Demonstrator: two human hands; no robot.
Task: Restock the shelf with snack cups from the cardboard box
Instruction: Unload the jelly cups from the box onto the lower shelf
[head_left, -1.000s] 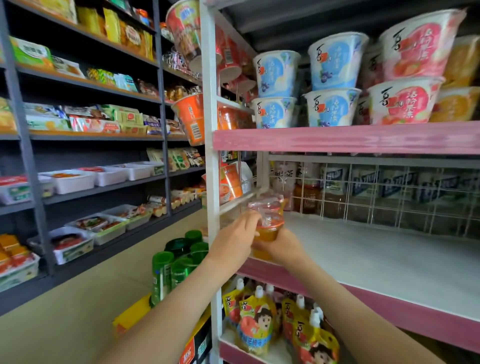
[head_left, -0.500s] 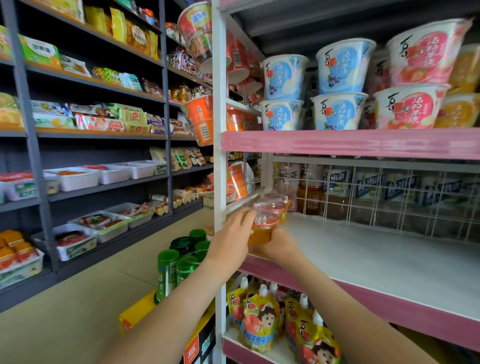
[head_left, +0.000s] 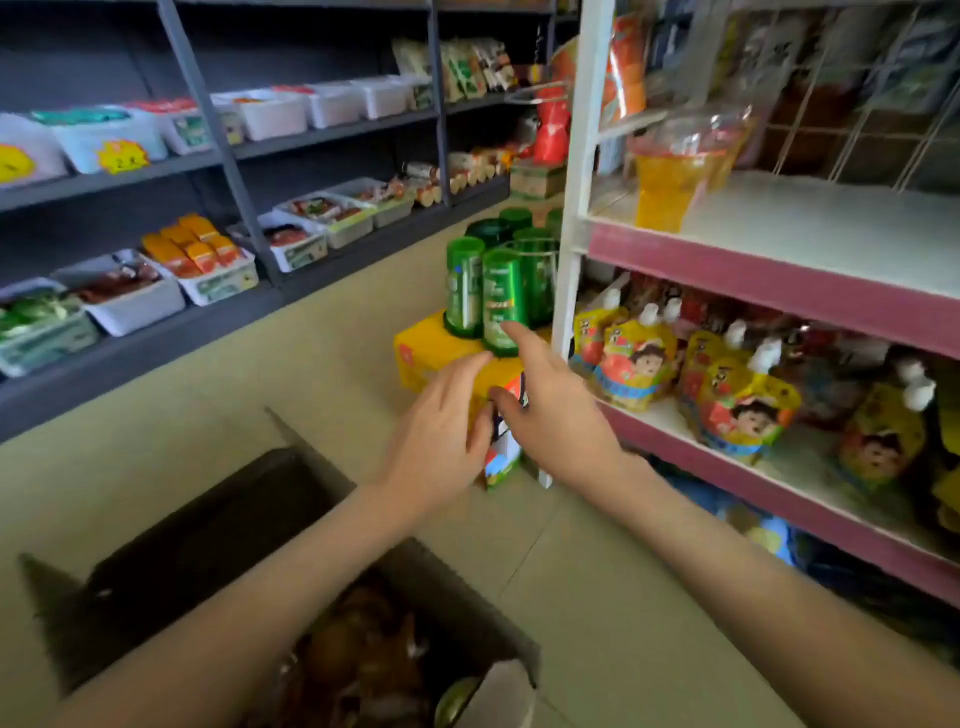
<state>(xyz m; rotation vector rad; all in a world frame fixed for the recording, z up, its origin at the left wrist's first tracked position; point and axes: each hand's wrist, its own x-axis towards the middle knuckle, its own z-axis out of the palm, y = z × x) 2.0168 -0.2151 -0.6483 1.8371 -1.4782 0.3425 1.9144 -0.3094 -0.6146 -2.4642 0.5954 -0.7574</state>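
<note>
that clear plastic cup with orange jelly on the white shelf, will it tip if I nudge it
The clear plastic cup of orange jelly probably tips easily: it narrows toward its base and carries a wide domed lid. It stands near the pink shelf edge, so it might fall. Thin plastic likely dents.

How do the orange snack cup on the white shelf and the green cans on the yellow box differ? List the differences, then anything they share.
1. The snack cup is see-through with orange contents; the green cans are opaque.
2. The snack cup tapers to a narrow base; the green cans are straight cylinders.
3. The snack cup stands on the white shelf; the green cans sit lower, on the yellow box.
Shared: both stand upright, untouched by either hand.
</note>
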